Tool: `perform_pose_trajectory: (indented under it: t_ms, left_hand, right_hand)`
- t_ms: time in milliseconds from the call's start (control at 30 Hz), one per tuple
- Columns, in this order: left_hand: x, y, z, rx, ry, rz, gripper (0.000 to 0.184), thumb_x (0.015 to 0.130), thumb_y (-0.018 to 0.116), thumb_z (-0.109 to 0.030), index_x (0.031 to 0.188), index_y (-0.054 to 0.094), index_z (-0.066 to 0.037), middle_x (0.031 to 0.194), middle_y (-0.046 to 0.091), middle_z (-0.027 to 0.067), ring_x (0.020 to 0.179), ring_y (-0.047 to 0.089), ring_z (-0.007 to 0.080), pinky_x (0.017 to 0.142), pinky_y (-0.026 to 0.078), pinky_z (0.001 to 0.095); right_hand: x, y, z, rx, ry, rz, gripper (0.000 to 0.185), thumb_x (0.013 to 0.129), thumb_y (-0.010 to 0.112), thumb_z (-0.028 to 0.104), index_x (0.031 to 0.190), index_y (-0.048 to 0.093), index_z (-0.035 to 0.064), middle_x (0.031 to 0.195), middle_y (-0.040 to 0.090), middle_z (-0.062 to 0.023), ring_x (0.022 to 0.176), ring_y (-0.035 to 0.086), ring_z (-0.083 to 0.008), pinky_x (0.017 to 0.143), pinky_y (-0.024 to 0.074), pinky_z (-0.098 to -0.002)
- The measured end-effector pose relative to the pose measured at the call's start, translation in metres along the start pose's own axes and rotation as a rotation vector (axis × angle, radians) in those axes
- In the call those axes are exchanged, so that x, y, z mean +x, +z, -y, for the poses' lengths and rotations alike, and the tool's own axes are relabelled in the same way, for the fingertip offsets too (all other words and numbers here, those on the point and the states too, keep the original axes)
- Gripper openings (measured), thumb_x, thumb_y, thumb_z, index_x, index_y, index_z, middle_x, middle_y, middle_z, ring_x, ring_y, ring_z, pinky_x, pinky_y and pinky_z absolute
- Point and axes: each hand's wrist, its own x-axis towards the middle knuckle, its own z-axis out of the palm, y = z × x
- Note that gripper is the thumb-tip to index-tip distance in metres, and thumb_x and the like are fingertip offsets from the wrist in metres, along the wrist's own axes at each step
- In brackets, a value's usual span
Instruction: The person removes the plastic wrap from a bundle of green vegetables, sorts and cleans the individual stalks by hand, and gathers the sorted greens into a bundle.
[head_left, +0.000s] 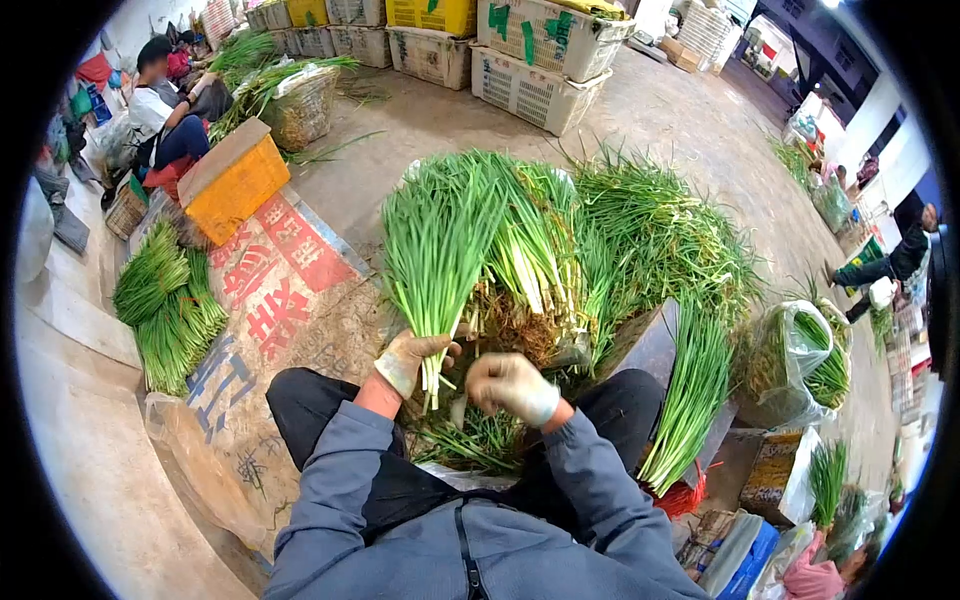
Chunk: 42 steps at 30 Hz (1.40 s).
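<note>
My left hand [412, 362], in a dirty pale glove, is wrapped round the white stem ends of a bunch of long green stalks [440, 240]. The leaves fan out away from me. Just right of those stem ends is my right hand [510, 388], also gloved, with blurred, curled fingers; whether it holds anything is not clear. Beyond both hands lies a heap of stalks with brown, soil-covered roots [525, 325]. Loose green leaves [470, 440] lie below, between my knees.
A large leafy pile [660, 225] lies to the right, near a trimmed bundle [690, 400]. Tied bundles [170, 305] rest at left by an orange box [238, 185]. Crates [540, 90] stand at the back. A seated person [170, 110] is upper left; another [900, 255] is far right.
</note>
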Motion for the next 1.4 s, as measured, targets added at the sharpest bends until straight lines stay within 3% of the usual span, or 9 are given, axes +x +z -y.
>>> perform_pose_trajectory:
  t_ms: [133,200,267,367,567,833,1000,1300,1400]
  left_hand:
    - [0.013,-0.021,-0.003,0.020,-0.008,-0.095,0.043,0.085,0.077,-0.010,0.123,0.061,0.002,0.095,0.070,0.0104,0.072,0.066,0.0162,0.062,0.054,0.0271]
    - [-0.002,0.007,-0.032,-0.135,0.173,0.026,0.057,0.084,0.082,-0.021,0.129,0.056,0.001,0.073,0.054,-0.0013,0.059,0.051,0.0118,0.055,0.042,0.0255]
    - [-0.009,0.012,-0.047,-0.216,0.256,0.169,0.065,0.084,0.082,-0.027,0.135,0.051,0.000,0.072,0.047,-0.0041,0.061,0.047,0.0101,0.055,0.038,0.0261]
    - [0.001,0.004,-0.043,-0.234,0.288,0.193,0.064,0.085,0.081,-0.030,0.132,0.050,0.000,0.074,0.051,-0.0029,0.063,0.050,0.0110,0.057,0.041,0.0258]
    - [0.021,-0.012,-0.042,-0.148,0.306,-0.078,0.049,0.083,0.083,-0.026,0.115,0.061,0.004,0.070,0.062,0.0050,0.058,0.059,0.0172,0.053,0.047,0.0295]
    - [0.022,-0.015,-0.043,-0.085,0.154,-0.334,0.030,0.087,0.076,-0.018,0.109,0.069,0.001,0.069,0.065,0.0051,0.054,0.060,0.0137,0.049,0.048,0.0283]
    - [0.043,-0.013,-0.005,0.192,0.127,-0.398,0.027,0.086,0.079,-0.022,0.102,0.073,0.000,0.084,0.073,0.0088,0.066,0.067,0.0189,0.058,0.054,0.0322]
    - [0.041,-0.011,0.005,0.080,0.132,-0.354,0.032,0.085,0.077,-0.009,0.114,0.068,-0.002,0.096,0.073,0.0086,0.074,0.070,0.0205,0.064,0.059,0.0346]
    - [0.033,-0.026,-0.009,0.030,0.160,-0.351,0.024,0.083,0.079,-0.011,0.104,0.070,-0.003,0.088,0.073,0.0090,0.070,0.069,0.0207,0.057,0.057,0.0337]
  right_hand:
    - [-0.019,-0.002,-0.063,-0.375,0.470,0.595,0.025,0.086,0.076,0.021,0.103,0.070,0.0036,0.087,0.072,-0.0060,0.069,0.066,-0.0164,0.062,0.0553,-0.0311]
    - [-0.019,-0.018,-0.092,-1.294,0.129,0.428,0.031,0.085,0.075,0.028,0.104,0.071,0.0038,0.094,0.074,-0.0120,0.079,0.070,-0.0301,0.072,0.0566,-0.0394]
    - [0.007,-0.045,-0.064,-1.146,-0.234,-0.060,0.033,0.088,0.071,0.027,0.114,0.070,0.0067,0.105,0.072,-0.0152,0.094,0.069,-0.0343,0.080,0.0570,-0.0393]
    - [0.045,-0.035,0.026,-0.996,-0.112,-0.682,0.020,0.090,0.071,0.025,0.097,0.070,0.0062,0.090,0.072,-0.0145,0.079,0.070,-0.0314,0.074,0.0565,-0.0389]
    - [0.129,-0.040,0.045,-1.413,0.141,-0.690,0.041,0.092,0.069,0.034,0.117,0.062,0.0027,0.102,0.069,-0.0212,0.098,0.069,-0.0351,0.086,0.0571,-0.0422]
    - [0.077,-0.047,0.005,-0.984,0.040,-0.578,0.028,0.092,0.062,0.025,0.097,0.068,-0.0018,0.083,0.069,-0.0126,0.072,0.066,-0.0186,0.063,0.0538,-0.0350]
    - [0.025,0.007,0.010,-0.092,-0.006,-0.546,0.021,0.095,0.065,0.016,0.108,0.065,-0.0008,0.078,0.064,-0.0006,0.056,0.056,-0.0062,0.052,0.0467,-0.0223]
    - [0.004,0.029,-0.064,-0.500,-0.297,-0.460,0.025,0.096,0.065,0.012,0.116,0.062,-0.0022,0.087,0.067,-0.0020,0.067,0.055,-0.0047,0.059,0.0453,-0.0221]
    - [-0.010,0.027,-0.088,-0.274,-0.043,-0.522,0.022,0.094,0.068,0.016,0.108,0.064,-0.0009,0.080,0.067,-0.0050,0.065,0.060,-0.0070,0.061,0.0496,-0.0248]
